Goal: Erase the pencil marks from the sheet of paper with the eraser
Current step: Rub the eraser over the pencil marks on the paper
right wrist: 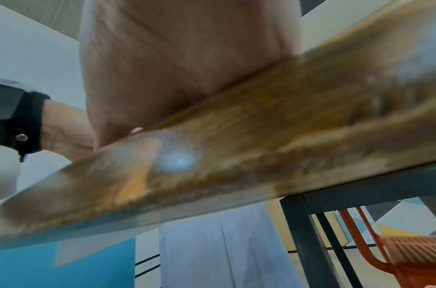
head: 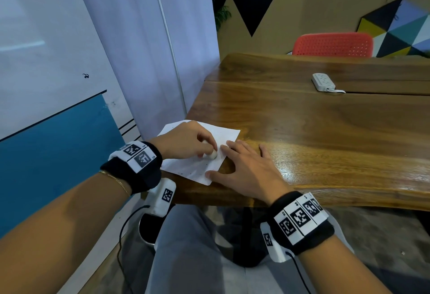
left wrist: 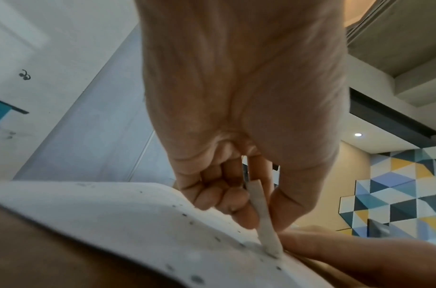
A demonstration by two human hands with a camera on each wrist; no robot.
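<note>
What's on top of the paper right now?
On the sheet of paper: the eraser tip, pinched by the left hand, the right hand fingers flat on its edge, and dark specks. Marks under the hands are hidden.

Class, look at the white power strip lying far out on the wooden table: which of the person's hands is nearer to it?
Right. The right hand lies flat at the paper's edge, on the power strip's side; the left hand pinches the eraser farther away.

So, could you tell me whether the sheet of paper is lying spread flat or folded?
Spread flat: the sheet of paper lies in one layer on the table, its corners showing, the right hand pressing its edge.
</note>
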